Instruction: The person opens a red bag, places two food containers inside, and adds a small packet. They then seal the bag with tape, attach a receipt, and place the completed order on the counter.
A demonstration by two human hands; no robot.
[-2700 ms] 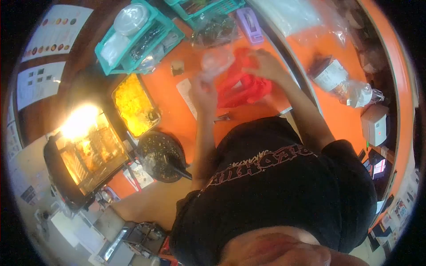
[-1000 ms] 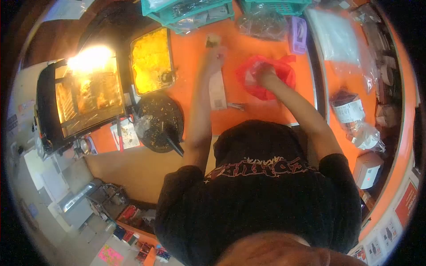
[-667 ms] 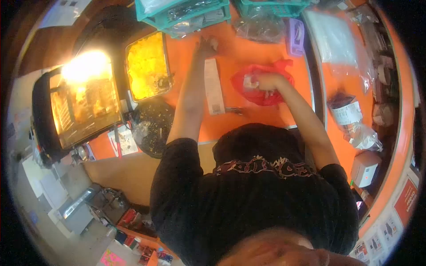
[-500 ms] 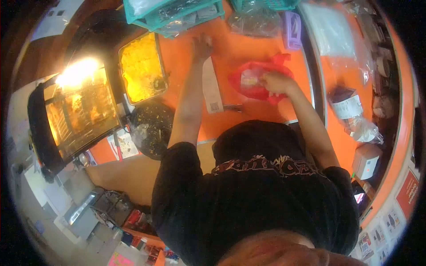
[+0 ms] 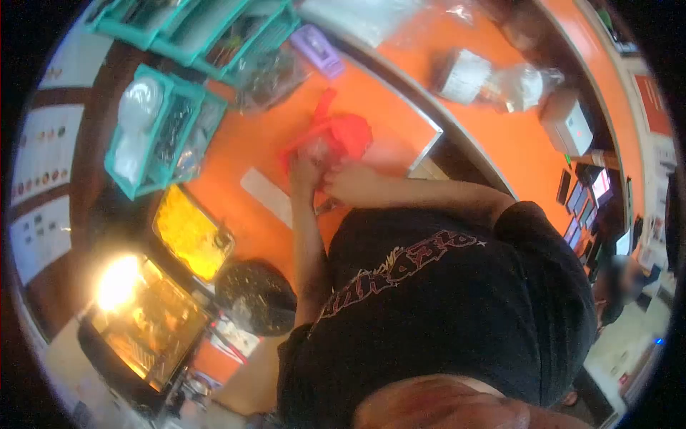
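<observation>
At a crumpled red plastic bag (image 5: 352, 136), my left hand (image 5: 306, 171) and right hand (image 5: 347, 184) meet, probably steadying it; finger grip I can't tell.

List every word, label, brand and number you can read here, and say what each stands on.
Nothing reads with certainty.
Black shirt: large outlined lettering, too blurred and distorted to quote.
White sheets at far left: print too small.
Red sign at upper right: too blurred.
White-labelled package: too blurred.
White paper strip: no legible print.
</observation>
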